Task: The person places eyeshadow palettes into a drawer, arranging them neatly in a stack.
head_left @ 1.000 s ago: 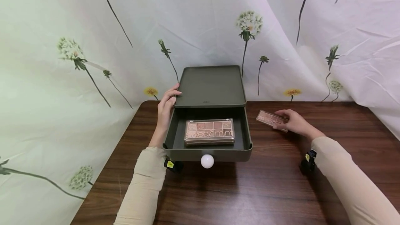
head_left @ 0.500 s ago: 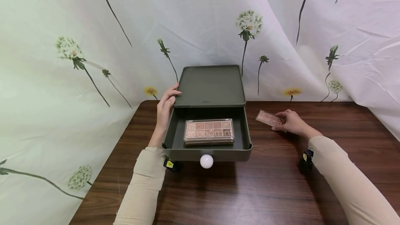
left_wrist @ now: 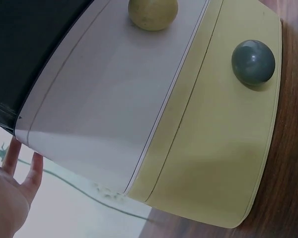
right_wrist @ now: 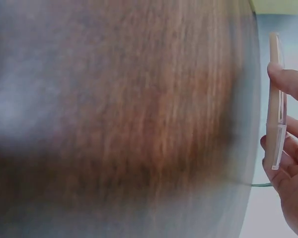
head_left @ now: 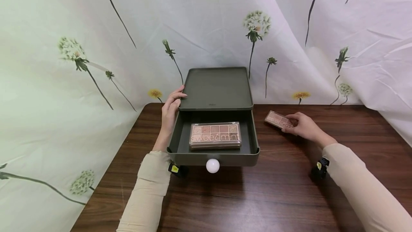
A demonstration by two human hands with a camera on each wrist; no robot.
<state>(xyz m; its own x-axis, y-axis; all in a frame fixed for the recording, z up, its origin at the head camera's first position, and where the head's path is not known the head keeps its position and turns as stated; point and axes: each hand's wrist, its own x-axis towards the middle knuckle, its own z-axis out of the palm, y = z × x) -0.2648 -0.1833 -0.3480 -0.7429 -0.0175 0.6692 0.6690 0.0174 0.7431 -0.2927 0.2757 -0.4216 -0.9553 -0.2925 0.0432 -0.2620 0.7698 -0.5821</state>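
A dark green drawer (head_left: 214,159) with a white knob (head_left: 212,165) is pulled out of its cabinet (head_left: 216,88). Inside it lies an eyeshadow palette (head_left: 215,135) lettered "sweet mint". My left hand (head_left: 170,112) rests along the cabinet's upper left side; in the left wrist view the fingers of this hand (left_wrist: 7,198) reach up beside the dark drawer. To the right of the cabinet, my right hand (head_left: 305,127) pinches a second, similar palette (head_left: 277,119) by its near end. The right wrist view shows that palette (right_wrist: 274,109) edge-on between thumb and fingers, off the table.
Below the green drawer are a white drawer front (left_wrist: 104,94) with a yellow knob (left_wrist: 153,11) and a yellow one (left_wrist: 213,144) with a grey-blue knob (left_wrist: 253,62). The brown wooden table (head_left: 276,196) meets a flower-printed cloth (head_left: 212,20) behind.
The right hand's palette has tilted and risen slightly, and that wrist has shifted a little to the right. The left hand, open drawer and palette inside it look unchanged.
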